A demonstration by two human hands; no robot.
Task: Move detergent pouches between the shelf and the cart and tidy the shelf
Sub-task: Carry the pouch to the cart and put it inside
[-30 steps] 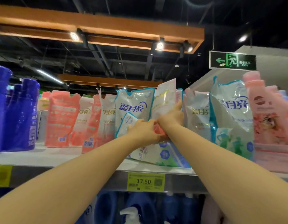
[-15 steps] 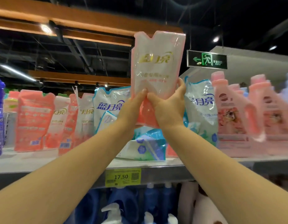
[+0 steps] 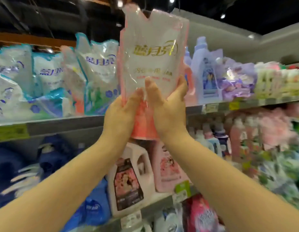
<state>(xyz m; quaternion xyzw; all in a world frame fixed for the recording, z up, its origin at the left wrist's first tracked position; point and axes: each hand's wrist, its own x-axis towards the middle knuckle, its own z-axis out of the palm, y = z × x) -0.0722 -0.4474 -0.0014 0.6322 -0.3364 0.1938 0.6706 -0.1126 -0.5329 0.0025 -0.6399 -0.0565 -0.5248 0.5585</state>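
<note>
Now farther right, pink pouch (image 3: 153, 64) aloft

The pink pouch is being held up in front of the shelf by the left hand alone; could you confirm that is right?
Not quite: the head view shows both the left hand and the right hand gripping the pink pouch, held up in front of the shelf.
</note>
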